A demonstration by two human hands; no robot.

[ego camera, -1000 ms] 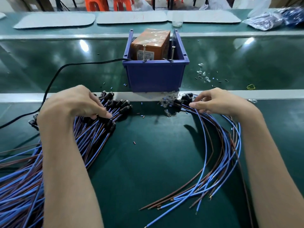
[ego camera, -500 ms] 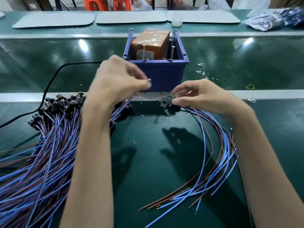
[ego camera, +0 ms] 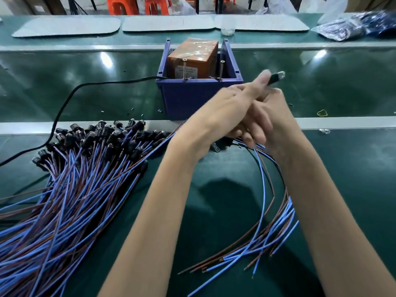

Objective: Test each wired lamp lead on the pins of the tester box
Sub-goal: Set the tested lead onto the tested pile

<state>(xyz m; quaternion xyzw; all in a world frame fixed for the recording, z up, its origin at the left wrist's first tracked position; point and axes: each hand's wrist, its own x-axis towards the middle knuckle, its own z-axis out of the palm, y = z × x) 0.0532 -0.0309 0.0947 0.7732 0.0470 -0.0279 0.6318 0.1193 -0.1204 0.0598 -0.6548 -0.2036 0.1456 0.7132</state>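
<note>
The tester box (ego camera: 192,58), orange and wrapped in film, stands in a blue bin (ego camera: 192,97) with two upright metal pins (ego camera: 184,68) at the bin's front edge. My left hand (ego camera: 225,110) reaches across to the right and pinches a black lamp (ego camera: 276,77) with a clear tip, just right of the bin. Its wires trail back to the left. My right hand (ego camera: 276,116) lies under the left one, blurred and partly covered, over the lamp ends of a small bundle of blue and brown leads (ego camera: 267,232).
A large heap of blue and brown lamp leads (ego camera: 75,189) fans out at the left. A black cable (ego camera: 70,95) runs from the bin to the left edge. Grey mats (ego camera: 68,26) and plastic bags (ego camera: 353,26) lie at the back; a yellow band (ego camera: 322,113) lies right.
My left hand has lifted a lamp out of the left heap and carried it right, across and above my right hand. The right hand has risen slightly from its bundle.
</note>
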